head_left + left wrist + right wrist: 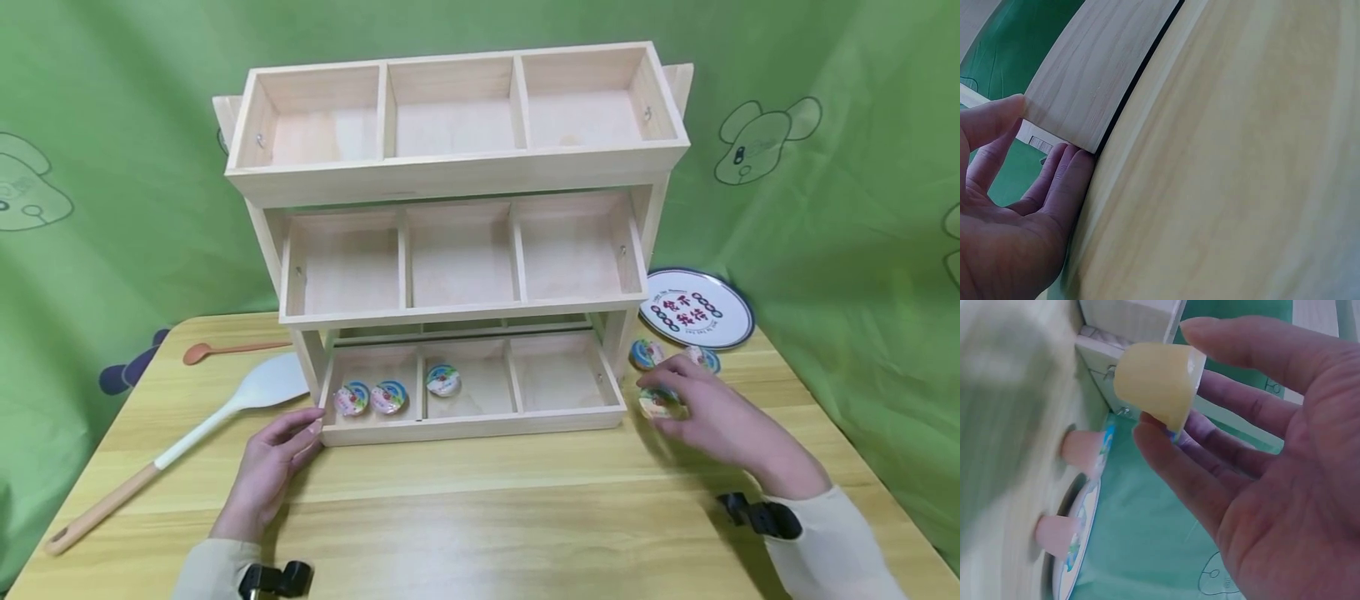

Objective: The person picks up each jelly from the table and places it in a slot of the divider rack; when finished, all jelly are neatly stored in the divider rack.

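My right hand (708, 412) pinches a small jelly cup (1154, 381) by its lidded rim, between thumb and fingers. The cup is pale yellow and tilted onto its side in the right wrist view, beside the right end of a three-tier wooden shelf (457, 177). My left hand (273, 467) touches the front left corner of the bottom tray (480, 427), thumb at its upper edge and fingertips against its end. Two jelly cups (351, 399) lie in that tray's left compartment and one cup (443, 381) in its middle compartment.
Two pink jelly cups (1083, 452) stand right of the shelf, near an oval plate (738, 321) with red characters. On the left lie a white spatula (273, 382) with a wooden handle and a small orange-brown spoon (198, 353). A green curtain (825, 217) hangs behind the table.
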Demonstrator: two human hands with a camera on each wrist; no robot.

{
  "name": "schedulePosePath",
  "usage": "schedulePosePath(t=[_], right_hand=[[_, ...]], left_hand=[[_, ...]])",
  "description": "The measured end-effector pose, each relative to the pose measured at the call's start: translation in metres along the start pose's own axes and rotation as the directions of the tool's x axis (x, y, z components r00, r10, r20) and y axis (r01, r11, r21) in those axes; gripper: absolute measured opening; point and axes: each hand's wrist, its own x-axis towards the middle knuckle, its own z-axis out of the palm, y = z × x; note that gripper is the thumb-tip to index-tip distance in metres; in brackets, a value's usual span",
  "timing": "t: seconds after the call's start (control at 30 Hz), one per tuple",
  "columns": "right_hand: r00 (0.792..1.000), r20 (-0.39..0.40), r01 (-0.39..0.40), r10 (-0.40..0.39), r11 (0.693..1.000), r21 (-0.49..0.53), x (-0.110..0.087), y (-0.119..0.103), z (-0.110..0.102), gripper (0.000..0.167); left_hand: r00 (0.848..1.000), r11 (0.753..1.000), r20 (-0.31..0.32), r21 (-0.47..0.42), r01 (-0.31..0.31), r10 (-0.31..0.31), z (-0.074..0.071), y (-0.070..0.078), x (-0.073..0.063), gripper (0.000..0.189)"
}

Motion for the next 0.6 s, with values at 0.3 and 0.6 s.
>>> schedulePosePath(t=[0.3,0.6], right_hand=[[0.996,-0.006,0.086,-0.086,0.996,-0.006,0.000,-0.017,-0.006,0.045],[0.989,-0.017,0.146,-0.148,0.987,-0.066,0.008,-0.032,-0.004,0.043]], left_hand=[[1.000,1.000,0.005,0.006,-0.008,0.008,0.000,-0.001,0.000,0.020],[1.000,1.000,0.013,0.014,-0.014,0.014,-0.001,-0.002,0.000,0.021]])
